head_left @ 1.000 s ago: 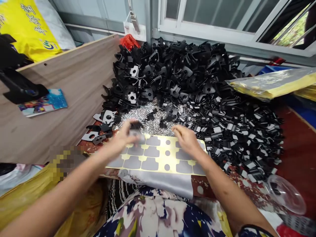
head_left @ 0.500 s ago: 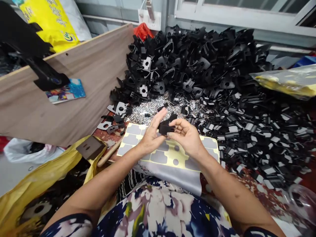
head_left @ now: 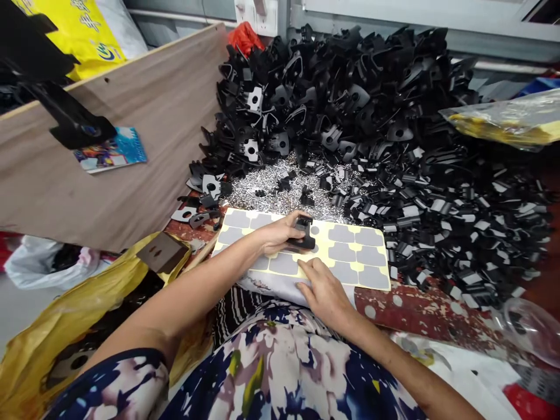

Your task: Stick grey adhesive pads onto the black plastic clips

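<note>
My left hand (head_left: 280, 231) is closed around a black plastic clip piece (head_left: 304, 234), holding it just above a yellow backing sheet (head_left: 321, 259) with rows of grey stickers (head_left: 283, 263). My right hand (head_left: 326, 289) lies at the sheet's near edge, its fingertips touching down beside a grey sticker. Thumb and index finger are apart there, and I see nothing between them. Behind the sheet spreads a heap of small shiny metal parts (head_left: 275, 189), too fine to make out singly.
Toothed black clip pieces (head_left: 359, 99) form a tall pile at the back. Smaller black parts (head_left: 450, 227) cover the right side. A wooden board (head_left: 175, 105) stands at the left, above a yellow bag (head_left: 100, 297). A clear plastic container (head_left: 531, 329) sits at the right front.
My right hand has let go of the black clip piece and moved down to the sheet. My left hand keeps the clip piece, now lower and turned. The whole view has shifted slightly.
</note>
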A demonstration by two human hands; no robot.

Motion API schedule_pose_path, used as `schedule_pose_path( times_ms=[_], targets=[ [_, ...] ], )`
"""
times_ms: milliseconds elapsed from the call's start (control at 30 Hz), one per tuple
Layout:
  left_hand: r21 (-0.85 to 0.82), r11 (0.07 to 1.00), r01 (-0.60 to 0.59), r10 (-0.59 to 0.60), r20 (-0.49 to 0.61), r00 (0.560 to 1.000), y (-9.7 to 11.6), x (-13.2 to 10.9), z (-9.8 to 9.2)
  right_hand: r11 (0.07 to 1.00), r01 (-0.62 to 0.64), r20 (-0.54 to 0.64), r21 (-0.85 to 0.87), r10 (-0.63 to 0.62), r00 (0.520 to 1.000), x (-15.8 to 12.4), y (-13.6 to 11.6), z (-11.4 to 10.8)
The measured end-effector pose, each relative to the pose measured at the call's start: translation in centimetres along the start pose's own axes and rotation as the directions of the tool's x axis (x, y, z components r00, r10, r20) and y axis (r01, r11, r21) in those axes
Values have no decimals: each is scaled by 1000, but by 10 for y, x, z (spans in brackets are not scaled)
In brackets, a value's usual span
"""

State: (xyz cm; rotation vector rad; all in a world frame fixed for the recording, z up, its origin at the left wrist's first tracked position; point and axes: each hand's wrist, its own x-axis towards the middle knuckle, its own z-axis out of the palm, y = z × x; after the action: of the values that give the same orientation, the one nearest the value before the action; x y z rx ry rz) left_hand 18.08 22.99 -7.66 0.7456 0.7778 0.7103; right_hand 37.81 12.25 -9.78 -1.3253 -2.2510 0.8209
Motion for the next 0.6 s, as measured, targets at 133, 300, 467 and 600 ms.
schedule_pose_path(
  times_ms=[133,300,467,600],
  targets=[
    [46,999,-25,24,24,999,-12,13,-8,991,-66,60,116,59,996,6,-5,-10],
    [24,996,-82,82,-1,997,-17,14,-11,890,3,347,457,-181,920,4,-41,-53],
    [-148,984,-103,90,-94,992,-11,-6,5,963,76,-175,257,-31,984,18,-24,-77],
    [-328,935,-134,111,-88,990,-12,-25,22,955,-16,-302,295,109,947,32,13,-74]
  ],
)
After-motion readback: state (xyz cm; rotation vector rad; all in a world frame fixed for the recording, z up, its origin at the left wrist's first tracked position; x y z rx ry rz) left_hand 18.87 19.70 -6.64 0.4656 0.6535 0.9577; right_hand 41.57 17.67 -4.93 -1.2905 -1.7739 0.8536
